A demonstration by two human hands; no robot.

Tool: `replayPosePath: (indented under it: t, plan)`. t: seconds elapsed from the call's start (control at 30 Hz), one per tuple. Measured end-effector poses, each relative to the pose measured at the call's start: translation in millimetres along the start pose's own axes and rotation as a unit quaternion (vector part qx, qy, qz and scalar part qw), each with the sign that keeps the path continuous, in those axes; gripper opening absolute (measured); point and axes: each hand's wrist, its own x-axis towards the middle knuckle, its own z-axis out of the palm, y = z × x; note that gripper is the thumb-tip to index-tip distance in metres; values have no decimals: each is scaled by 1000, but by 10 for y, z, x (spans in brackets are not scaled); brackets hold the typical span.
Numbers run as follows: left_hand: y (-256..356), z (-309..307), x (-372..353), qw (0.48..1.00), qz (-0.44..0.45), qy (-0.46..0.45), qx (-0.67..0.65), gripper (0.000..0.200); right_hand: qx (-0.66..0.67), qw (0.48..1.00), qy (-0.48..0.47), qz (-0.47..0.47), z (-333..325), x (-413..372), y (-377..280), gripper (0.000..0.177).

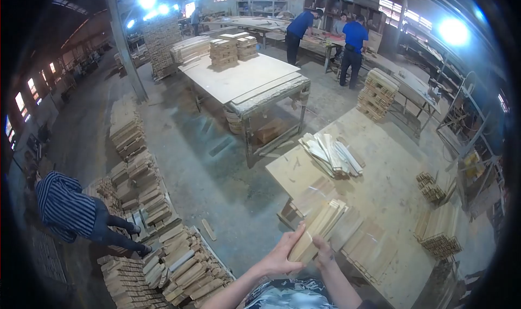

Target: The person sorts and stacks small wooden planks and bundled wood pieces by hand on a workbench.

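A bundle of wooden slats is held upright and slightly tilted in front of my body. My left hand grips it from the left, thumb low and fingers along its side. On the other side, my right hand is closed against the lower right of the bundle; some of its fingers are hidden. Just beyond, a fanned pile of loose slats lies on the wooden worktable. Flat rows of slats lie on the table by my right hand.
Stacked slats stand at the table's far end, with more piles at right. A second table carries wood stacks. Rows of cut wood line the floor at left, near a person in a striped top. Other people work behind.
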Motion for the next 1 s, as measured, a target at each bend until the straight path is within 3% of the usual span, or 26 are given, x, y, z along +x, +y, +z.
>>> replayPosePath:
  t: [0.1, 0.2, 0.23, 0.27, 0.33, 0.47, 0.6, 0.73, 0.9, 1.0]
  plan:
    - [26, -547, 94, 1000, -4, 24, 19, 114, 55, 998, -26, -10, 261, 491, 191, 80]
    - [-256, -1048, 207, 994, 54, 79, 53, 115, 38, 995, -47, -73, 656, 1065, 123, 87]
    - [-296, -1210, 207, 996, 10, 83, 9, 106, 20, 993, -47, -105, 755, 1251, 135, 89]
    - [-413, -1276, 280, 982, 6, 141, -129, 104, 4, 990, -47, -136, 851, 1438, 149, 92]
    - [-661, -1406, 439, 885, -4, 262, -386, 103, -14, 981, -93, -167, 1080, 1830, 173, 105]
    - [-712, -1951, 864, 796, -24, 333, -505, 111, -61, 964, -189, -179, 1468, 2568, 389, 118]
    - [-866, -2527, 1258, 797, 4, 325, -509, 108, -138, 937, -239, -212, 1793, 3229, 335, 126]
    - [-985, -3100, 1754, 799, 3, 310, -515, 106, -155, 931, -232, -235, 1966, 3921, 379, 125]
    - [-1391, -3891, 2344, 808, -39, 226, -543, 104, -264, 897, -165, -314, 2171, 4715, 425, 118]
    - [-1474, -4372, 2607, 810, -62, 174, -557, 102, -247, 922, -106, -280, 2340, 5119, 530, 113]
